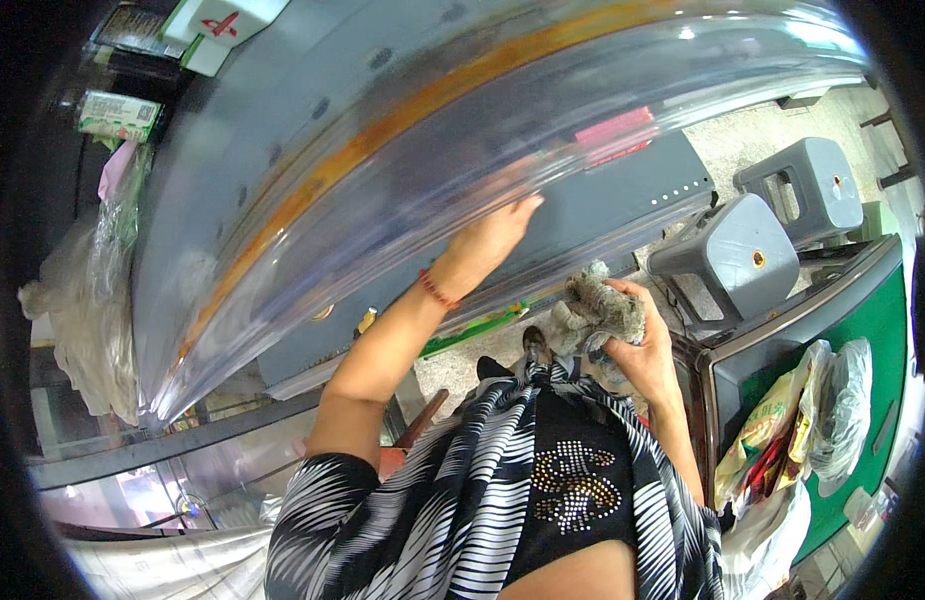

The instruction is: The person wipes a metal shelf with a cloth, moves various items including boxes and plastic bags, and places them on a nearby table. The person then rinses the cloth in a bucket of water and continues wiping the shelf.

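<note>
In front of me a clear plastic sheet or panel point(372, 187) with glossy edges curves across the view, with an orange-brown band running along it. My left hand point(492, 236), with a red beaded bracelet on its wrist, is at the sheet's near edge. Its thumb side shows in front, while the fingers are blurred behind the clear layer. A dirty grey cloth point(601, 307) is bunched in my right hand point(646, 337), held lower and to the right, apart from the sheet. Beneath the sheet lies a dark grey surface point(612, 187) with a row of white dots.
Two grey plastic stools point(755, 255) stand on the speckled floor point(717, 142) at right. Beside me a green-topped table point(860, 300) with a dark raised rim bears plastic bags point(777, 420). Crumpled clear plastic point(94, 322) hangs at left, below a green-and-white packet point(119, 116).
</note>
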{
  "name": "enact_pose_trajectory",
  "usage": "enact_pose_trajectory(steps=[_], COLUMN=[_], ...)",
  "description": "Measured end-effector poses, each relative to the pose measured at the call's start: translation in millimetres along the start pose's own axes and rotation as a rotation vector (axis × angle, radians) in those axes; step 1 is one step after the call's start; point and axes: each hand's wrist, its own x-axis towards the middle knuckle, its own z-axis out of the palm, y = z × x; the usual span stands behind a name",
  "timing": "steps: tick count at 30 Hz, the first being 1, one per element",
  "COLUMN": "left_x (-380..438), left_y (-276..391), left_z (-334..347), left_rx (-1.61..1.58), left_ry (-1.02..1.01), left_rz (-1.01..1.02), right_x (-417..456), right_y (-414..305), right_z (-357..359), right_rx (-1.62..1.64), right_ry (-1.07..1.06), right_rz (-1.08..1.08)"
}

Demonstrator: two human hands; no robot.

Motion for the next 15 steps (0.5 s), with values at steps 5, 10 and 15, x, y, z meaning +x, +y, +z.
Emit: enact_pose_trajectory(steps=[5,10,15], left_x=[9.1,-48.6,-118.1], left_y=[20.7,33.9,-42.8], left_z=[2.9,-53.9,-127.2], left_rx=[0.166,-0.072,0.456], left_ry=[0.142,-0.046,0.195], left_rz=[0.145,-0.054,-0.297], right_x=[-0.2,0.1,5.2], right_y=[1.0,-5.5,-34.0], right_z=[7.4,15.9,32.7], right_rx=[0.087,0.367,0.336], right_ry=[0.021,0.131,0.06], right_rz=[-0.103,-0.02,-0.162])
